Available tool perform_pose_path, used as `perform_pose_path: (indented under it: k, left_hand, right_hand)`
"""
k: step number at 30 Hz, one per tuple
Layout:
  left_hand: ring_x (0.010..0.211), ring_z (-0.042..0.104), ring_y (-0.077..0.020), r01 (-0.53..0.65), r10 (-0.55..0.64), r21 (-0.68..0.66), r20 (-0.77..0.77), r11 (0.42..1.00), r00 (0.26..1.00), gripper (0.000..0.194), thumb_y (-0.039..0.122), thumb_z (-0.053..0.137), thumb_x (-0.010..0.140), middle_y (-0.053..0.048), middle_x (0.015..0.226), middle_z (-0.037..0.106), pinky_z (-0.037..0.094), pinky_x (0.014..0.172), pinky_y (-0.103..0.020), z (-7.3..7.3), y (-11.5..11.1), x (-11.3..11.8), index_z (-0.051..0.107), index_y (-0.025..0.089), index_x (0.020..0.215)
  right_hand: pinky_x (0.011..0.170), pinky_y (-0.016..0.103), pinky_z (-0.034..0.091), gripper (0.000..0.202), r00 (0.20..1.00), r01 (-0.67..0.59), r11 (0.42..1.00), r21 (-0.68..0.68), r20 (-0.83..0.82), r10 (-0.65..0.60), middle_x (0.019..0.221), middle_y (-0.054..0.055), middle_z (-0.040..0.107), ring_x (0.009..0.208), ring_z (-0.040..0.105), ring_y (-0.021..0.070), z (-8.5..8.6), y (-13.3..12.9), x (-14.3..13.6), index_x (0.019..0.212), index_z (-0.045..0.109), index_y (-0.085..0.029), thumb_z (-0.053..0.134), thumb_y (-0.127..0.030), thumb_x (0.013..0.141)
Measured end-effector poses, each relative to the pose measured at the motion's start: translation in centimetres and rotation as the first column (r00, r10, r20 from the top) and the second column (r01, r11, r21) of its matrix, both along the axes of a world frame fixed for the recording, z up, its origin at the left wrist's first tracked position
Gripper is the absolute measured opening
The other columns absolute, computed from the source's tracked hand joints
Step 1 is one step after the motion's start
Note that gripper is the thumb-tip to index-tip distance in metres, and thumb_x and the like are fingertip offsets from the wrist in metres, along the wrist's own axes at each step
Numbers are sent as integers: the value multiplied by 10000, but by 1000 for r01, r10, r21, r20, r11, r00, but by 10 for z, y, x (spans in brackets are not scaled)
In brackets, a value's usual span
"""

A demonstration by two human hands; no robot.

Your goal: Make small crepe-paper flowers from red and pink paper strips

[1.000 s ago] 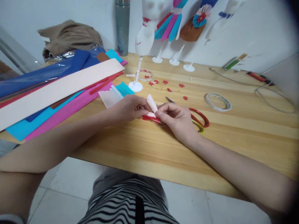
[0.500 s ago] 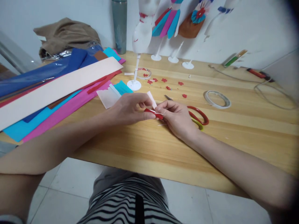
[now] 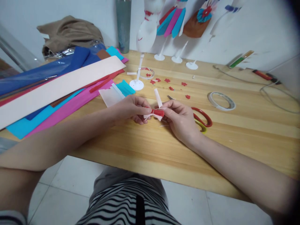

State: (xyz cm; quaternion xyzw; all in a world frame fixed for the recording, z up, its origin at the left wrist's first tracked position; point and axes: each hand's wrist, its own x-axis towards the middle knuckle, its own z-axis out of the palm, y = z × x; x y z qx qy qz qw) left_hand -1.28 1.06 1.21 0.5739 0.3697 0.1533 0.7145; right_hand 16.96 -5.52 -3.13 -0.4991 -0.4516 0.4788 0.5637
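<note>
Between my two hands is a small red and white paper piece (image 3: 157, 112), pinched narrow near its middle. My left hand (image 3: 137, 109) grips its left end between thumb and fingers. On the other side my right hand (image 3: 179, 117) pinches its right end, and a thin white thread crosses the top there. A pale paper strip (image 3: 158, 97) sticks up beside the right fingertips. Scissors with red and yellow handles (image 3: 203, 117) lie partly hidden behind my right hand.
Coloured paper strips (image 3: 63, 84) are piled at the left. A white mannequin stand (image 3: 136, 84), small red paper flowers (image 3: 167, 80) and a tape roll (image 3: 221, 101) are on the wooden table (image 3: 131, 150). A bottle (image 3: 123, 28) stands by the wall.
The red and white piece has been turned, so its pinched middle and white layer now show. My left fingers have closed in on its left end. The whole view has shifted slightly.
</note>
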Motion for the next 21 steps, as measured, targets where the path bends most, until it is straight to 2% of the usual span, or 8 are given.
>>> perform_pose_path:
  k: [3,7,13,21]
  left_hand:
    - [572,608,-74,55,-51,-70,60,996,997,180,159,618,858,-6,644,661,496,563,-200,-3,2,-3,624,131,681]
    - [603,605,-87,41,-42,22,77,999,996,183,137,583,883,-22,664,674,506,608,-240,-2,1,-4,614,137,703]
    - [571,589,-70,-76,76,-6,72,997,994,147,162,708,790,-2,630,649,479,553,-187,-4,2,-2,607,126,689]
    - [588,600,-74,-55,53,6,114,998,992,183,205,761,755,-12,655,664,480,551,-179,-9,5,-3,601,128,713]
  right_hand:
    - [516,278,464,194,999,41,998,43,-26,-40,642,-26,663,527,566,115,0,0,1,695,636,-246,779,-358,762]
    - [519,256,482,227,994,96,989,115,-62,-89,757,-20,716,565,611,106,2,-1,1,725,614,-249,796,-381,757]
    - [417,234,422,292,999,-29,999,18,-46,30,514,-49,618,440,582,115,5,-5,0,760,559,-242,753,-457,797]
    - [585,266,577,282,983,-55,995,81,-172,69,711,-38,678,598,683,128,5,-4,-2,734,601,-234,818,-414,728]
